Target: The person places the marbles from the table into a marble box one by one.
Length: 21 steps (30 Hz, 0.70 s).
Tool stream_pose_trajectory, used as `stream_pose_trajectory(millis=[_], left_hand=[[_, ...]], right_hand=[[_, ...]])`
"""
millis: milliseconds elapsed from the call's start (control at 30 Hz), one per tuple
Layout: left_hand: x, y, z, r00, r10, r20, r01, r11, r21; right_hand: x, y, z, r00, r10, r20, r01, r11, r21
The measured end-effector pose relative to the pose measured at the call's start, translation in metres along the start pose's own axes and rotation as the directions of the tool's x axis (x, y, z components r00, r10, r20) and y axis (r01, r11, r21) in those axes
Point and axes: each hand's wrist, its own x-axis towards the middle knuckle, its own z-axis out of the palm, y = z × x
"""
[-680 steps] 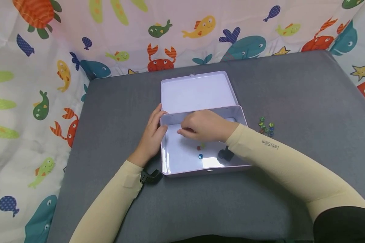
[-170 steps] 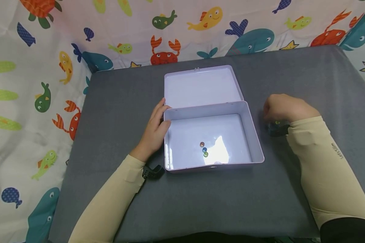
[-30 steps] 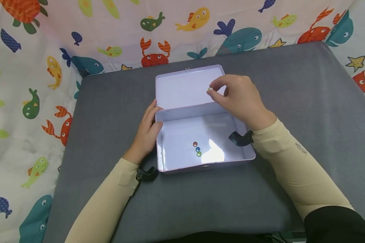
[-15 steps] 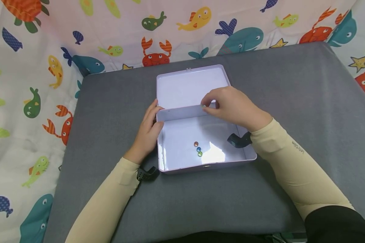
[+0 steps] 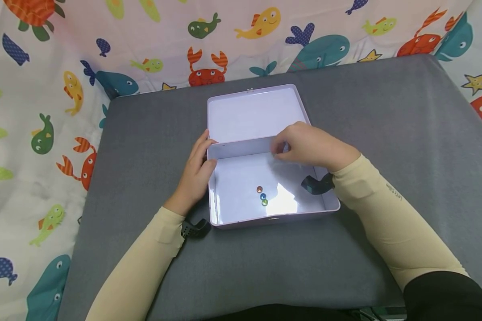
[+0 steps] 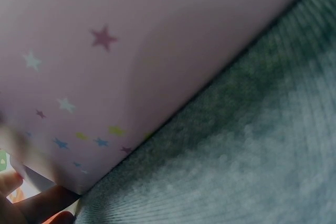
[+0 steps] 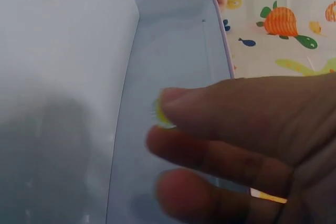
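A shallow white-lined box [image 5: 245,220] lies on the table, its hinged lid [image 5: 253,113] laid back flat behind it. My left hand [image 5: 197,176] grips the box at its back left corner, thumb at the rim and fingers along the outside. Inside, toward the front, sit three small glass marbles: an orange one [image 5: 259,189], a blue one [image 5: 263,196] and a green one [image 5: 264,202]. My right hand [image 5: 311,147] is over the back of the box. Between its thumb and forefinger it pinches a clear marble [image 7: 164,115] with yellow-green inside, partly hidden by the thumb.
Grey cloth covers the table [image 5: 265,267]. A curtain [image 5: 164,40] printed with sea animals hangs behind and at the sides. The box's outer wall [image 6: 105,77] is pink with stars. My right arm hides the table just right of the box.
From the table right of the box, my right hand came over the lid with a marble, then lowered toward the box's inside. The left hand stays put, as do the three marbles since 5.7 s ago.
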Motion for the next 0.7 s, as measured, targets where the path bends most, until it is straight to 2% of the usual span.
stream_pose_trajectory(millis=[200, 400, 700], left_hand=[[0.001, -0.001, 0.0, 1.0, 0.008, 0.0, -0.008, 1.0, -0.004], [0.001, -0.001, 0.0, 1.0, 0.01, -0.004, -0.01, 1.0, 0.001], [0.0, 0.001, 0.001, 1.0, 0.005, -0.004, -0.005, 1.0, 0.002]], right_hand=[[0.001, 0.006, 0.002, 0.999, 0.002, 0.053, -0.001, 1.0, -0.01], [0.0, 0.009, 0.003, 0.996, 0.036, 0.079, -0.033, 0.999, -0.04], [0.002, 0.011, 0.004, 0.995, 0.067, 0.074, -0.059, 0.992, -0.11]])
